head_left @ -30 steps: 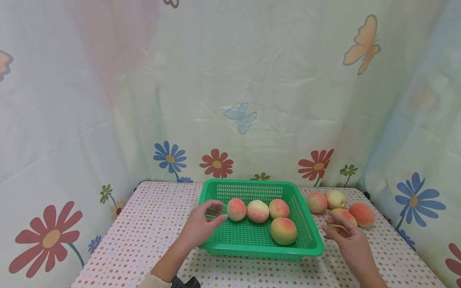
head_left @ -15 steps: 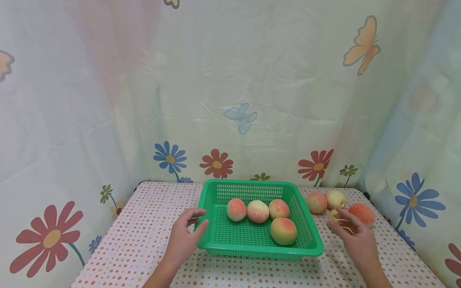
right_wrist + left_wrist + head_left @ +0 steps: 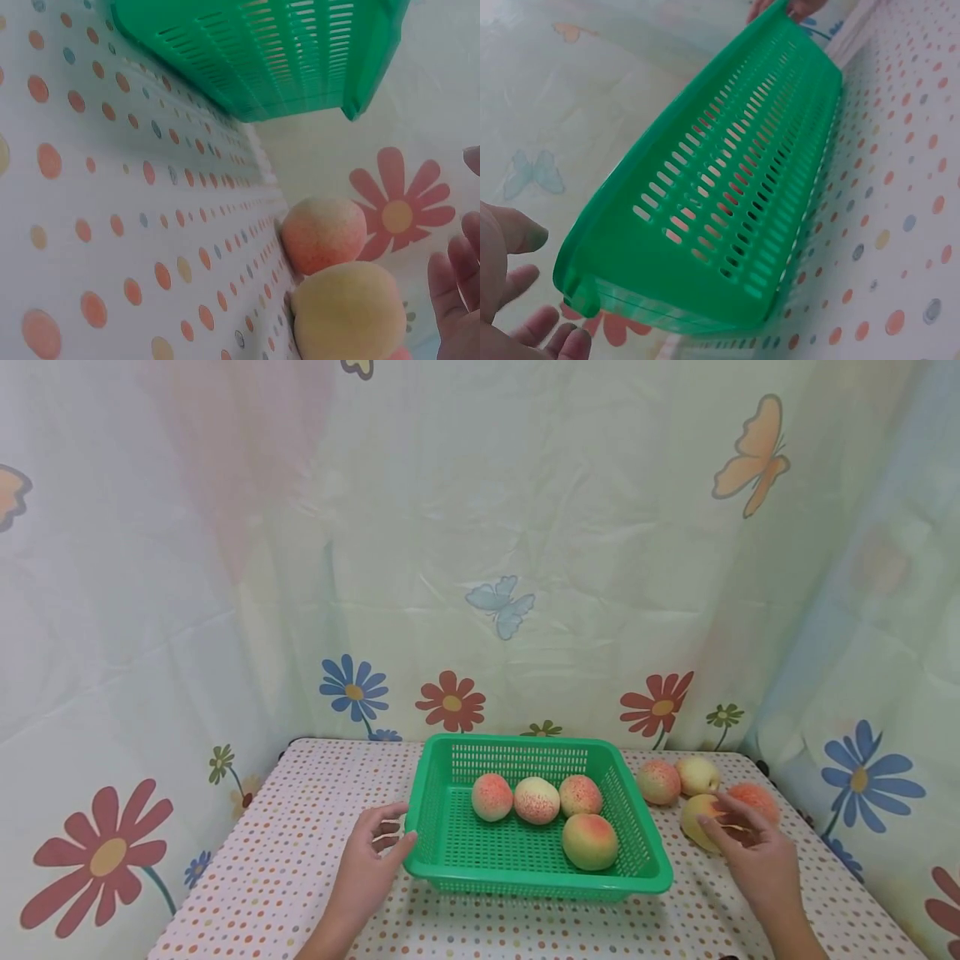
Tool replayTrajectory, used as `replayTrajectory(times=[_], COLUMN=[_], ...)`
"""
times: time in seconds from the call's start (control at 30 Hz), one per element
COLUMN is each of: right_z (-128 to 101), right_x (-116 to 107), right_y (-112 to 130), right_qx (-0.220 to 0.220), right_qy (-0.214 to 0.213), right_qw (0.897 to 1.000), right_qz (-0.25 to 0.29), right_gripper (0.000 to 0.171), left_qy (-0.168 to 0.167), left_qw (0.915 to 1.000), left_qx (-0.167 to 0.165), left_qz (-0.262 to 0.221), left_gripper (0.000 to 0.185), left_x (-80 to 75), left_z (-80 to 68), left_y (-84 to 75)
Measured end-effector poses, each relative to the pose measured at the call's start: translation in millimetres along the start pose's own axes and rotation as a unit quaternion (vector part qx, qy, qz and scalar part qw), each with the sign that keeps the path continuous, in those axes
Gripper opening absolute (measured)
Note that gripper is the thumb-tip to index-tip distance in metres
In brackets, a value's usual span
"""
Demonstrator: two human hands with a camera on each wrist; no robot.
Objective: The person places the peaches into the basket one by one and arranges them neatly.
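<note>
My left hand point(image 3: 367, 860) is beside the left rim of the green plastic basket point(image 3: 540, 883), fingers spread and slightly bent. In the left wrist view its fingers are apart from the basket wall point(image 3: 727, 165). My right hand point(image 3: 765, 864) hovers at a yellow peach point(image 3: 696, 823) with a reddish top, right of the basket. The right wrist view has that yellow peach point(image 3: 349, 313) in front, with fingers point(image 3: 446, 289) off to its side and not closed round it. Inside the basket lie several peaches, among them a speckled one point(image 3: 537, 800) and a larger yellow-red one point(image 3: 590, 842).
Behind the yellow peach are a pink peach point(image 3: 660, 782) and a pale yellow fruit point(image 3: 697, 774). My right hand partly hides an orange-red peach point(image 3: 756, 800). A dotted cloth point(image 3: 322, 793) covers the table, and a printed curtain point(image 3: 525, 527) hangs behind it.
My left hand has drawn back from over the basket to outside its left rim. My right hand has moved slightly right and down, and the yellow peach has turned and shifted a little left.
</note>
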State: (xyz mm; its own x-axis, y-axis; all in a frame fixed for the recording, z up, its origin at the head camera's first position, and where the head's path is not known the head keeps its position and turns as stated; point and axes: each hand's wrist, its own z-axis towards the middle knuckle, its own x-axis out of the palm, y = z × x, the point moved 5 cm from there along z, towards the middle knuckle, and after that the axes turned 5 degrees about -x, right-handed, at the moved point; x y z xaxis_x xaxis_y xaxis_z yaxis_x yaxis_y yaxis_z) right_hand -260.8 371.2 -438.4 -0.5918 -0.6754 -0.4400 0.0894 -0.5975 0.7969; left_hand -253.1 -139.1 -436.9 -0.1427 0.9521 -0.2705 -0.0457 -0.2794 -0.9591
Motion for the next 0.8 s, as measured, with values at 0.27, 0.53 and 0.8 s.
replayTrajectory(times=[0.27, 0.53, 0.8], right_z=[5, 13, 20], right_x=[-5, -7, -6], right_y=[-4, -8, -15], right_qx=[0.02, 0.013, 0.007], right_qy=[-0.011, -0.016, -0.003], right_qw=[1.0, 0.999, 0.997], right_qz=[-0.01, -0.046, -0.071], right_gripper=[0.058, 0.06, 0.064], left_qy=[0.026, 0.088, 0.137], left_qw=[0.9949, 0.9825, 0.9668], left_qx=[-0.09, -0.117, -0.13], left_qz=[-0.039, -0.116, -0.172], left_gripper=[0.056, 0.064, 0.066], left_x=[-0.2, 1.2, 1.4], left_z=[3.5, 2.8, 1.7], left_y=[16.7, 22.4, 23.0])
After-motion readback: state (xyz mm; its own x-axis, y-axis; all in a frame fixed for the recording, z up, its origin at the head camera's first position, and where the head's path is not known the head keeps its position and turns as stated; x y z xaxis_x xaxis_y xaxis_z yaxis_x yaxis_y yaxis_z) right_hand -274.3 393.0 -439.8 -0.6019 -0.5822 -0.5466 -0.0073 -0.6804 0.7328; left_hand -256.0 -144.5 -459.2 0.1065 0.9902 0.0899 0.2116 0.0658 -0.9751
